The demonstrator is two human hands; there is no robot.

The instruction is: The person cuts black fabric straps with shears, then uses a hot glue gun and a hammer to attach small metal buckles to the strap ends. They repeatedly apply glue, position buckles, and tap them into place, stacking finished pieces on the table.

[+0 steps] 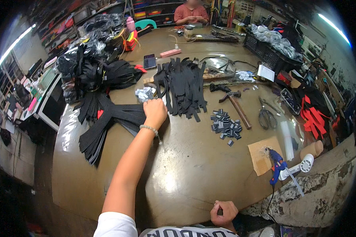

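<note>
My left hand [156,110], a beaded bracelet at its wrist, reaches across the table to the left edge of a pile of black fabric strips [184,87]. Its fingers are curled closed where one strip from the pile runs down to them; the fingertips are hidden. Left of this hand, a fanned bundle of black strips [97,136] lies on the table, crossing other strips. My right hand [224,213] rests by the near table edge with its fingers folded in; whatever they may hold is hidden. Small dark plastic pieces [225,125] lie heaped right of the strip pile.
Right of the heap lie a hammer [239,110], scissors [267,117] and clear glue sticks [287,140]. A blue glue gun [279,166] rests by cardboard [259,160] and a white handheld fan [306,162]. Behind are a phone [149,62], a black crate [265,51] and a seated person [191,15].
</note>
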